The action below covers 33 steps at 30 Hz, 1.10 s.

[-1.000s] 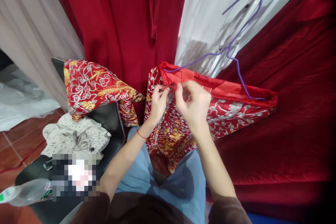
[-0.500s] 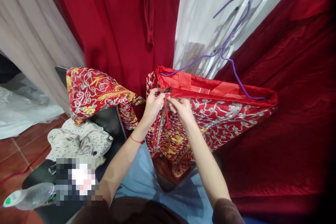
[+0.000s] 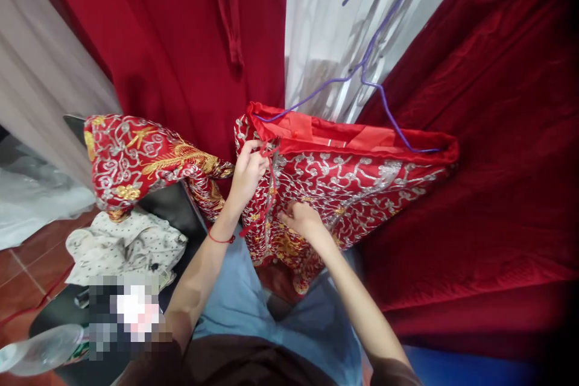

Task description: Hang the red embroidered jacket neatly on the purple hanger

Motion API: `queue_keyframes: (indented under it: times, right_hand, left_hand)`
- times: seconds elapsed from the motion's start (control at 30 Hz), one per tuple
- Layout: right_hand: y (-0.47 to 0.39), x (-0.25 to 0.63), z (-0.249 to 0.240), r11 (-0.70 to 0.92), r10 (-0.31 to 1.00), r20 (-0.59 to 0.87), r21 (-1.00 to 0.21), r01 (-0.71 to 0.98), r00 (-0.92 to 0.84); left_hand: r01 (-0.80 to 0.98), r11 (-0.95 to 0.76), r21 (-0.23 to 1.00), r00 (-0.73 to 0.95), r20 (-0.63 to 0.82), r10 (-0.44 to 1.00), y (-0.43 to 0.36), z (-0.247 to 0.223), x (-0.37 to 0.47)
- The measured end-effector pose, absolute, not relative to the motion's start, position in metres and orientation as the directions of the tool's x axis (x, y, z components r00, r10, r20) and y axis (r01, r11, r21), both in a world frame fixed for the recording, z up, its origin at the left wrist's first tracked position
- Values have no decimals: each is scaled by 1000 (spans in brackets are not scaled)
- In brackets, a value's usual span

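Red drapes hang behind the embroidered skirt (image 3: 344,184) on its purple hanger (image 3: 384,102). I see my left hand (image 3: 246,172) pinching the red tie (image 3: 266,193) at the waistband, my right hand (image 3: 301,220) gripping cloth lower down. Fastening seems underway; next I'd judge the tie needs drawing snug.

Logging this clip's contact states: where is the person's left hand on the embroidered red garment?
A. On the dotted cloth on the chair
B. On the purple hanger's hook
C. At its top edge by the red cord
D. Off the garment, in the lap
C: the left hand pinches the top edge of the embroidered red garment where the red cord hangs, well apart from the purple hanger.
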State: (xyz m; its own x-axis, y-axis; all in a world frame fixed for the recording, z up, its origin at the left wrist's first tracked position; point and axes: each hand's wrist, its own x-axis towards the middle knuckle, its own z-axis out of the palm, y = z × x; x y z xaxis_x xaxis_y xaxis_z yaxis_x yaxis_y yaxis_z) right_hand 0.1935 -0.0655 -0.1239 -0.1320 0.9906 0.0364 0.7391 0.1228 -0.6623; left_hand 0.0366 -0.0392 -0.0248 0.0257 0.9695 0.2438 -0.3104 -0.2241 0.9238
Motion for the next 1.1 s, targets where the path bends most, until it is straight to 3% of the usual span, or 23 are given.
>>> queue_keyframes:
  times: [0.07, 0.17, 0.23, 0.3, 0.4, 0.5, 0.57, 0.67, 0.77, 0.9, 1.0, 1.1]
  right_hand:
    - [-63, 191, -103, 292, 956, 208, -744, 601, -207]
    - [-53, 173, -63, 489, 871, 452, -840, 236, -195]
    - [-45, 159, -42, 472, 877, 459, -879, 74, -142]
    - [-39, 150, -28, 379, 920, 373, -925, 31, -118]
    - [-38, 151, -14, 310, 935, 283, -945, 107, -216]
    - [-42, 167, 0, 390, 900, 306, -884, 258, -311]
    - [-44, 180, 9, 450, 890, 382, -819, 356, -248]
    - [-45, 200, 16, 488, 833, 553, -729, 480, -7]
    - [-47, 216, 16, 443, 810, 577, -716, 539, 101]
    - [-48, 231, 20, 382, 794, 597, -636, 671, 115]
    - [-49, 238, 29, 460, 852, 503, -587, 666, -145]
    - [-49, 234, 32, 513, 830, 301, -743, 430, -471]
  left_hand:
    - [-263, -243, 934, 66, 268, 961, -41, -26, 37]
    - [-157, -294, 943, 142, 316, 938, -44, -26, 35]
    - [-70, -329, 942, 214, 337, 917, -47, -22, 31]
    - [13, -378, 926, 260, 362, 895, -51, -15, 25]
    - [82, -438, 895, 234, 410, 882, -54, -5, 16]
    - [64, -461, 885, 193, 442, 876, -44, 0, 9]
    - [38, -486, 873, 205, 469, 859, -28, 1, 5]
    - [-2, -517, 856, 143, 512, 847, -6, 3, 2]
    - [7, -566, 825, 106, 562, 820, -2, 8, -1]
    - [303, -676, 672, 324, 594, 736, -12, 10, -8]
    - [543, -617, 569, 77, 698, 712, -15, 9, -7]
    - [512, -601, 613, -224, 771, 595, -17, 12, 3]
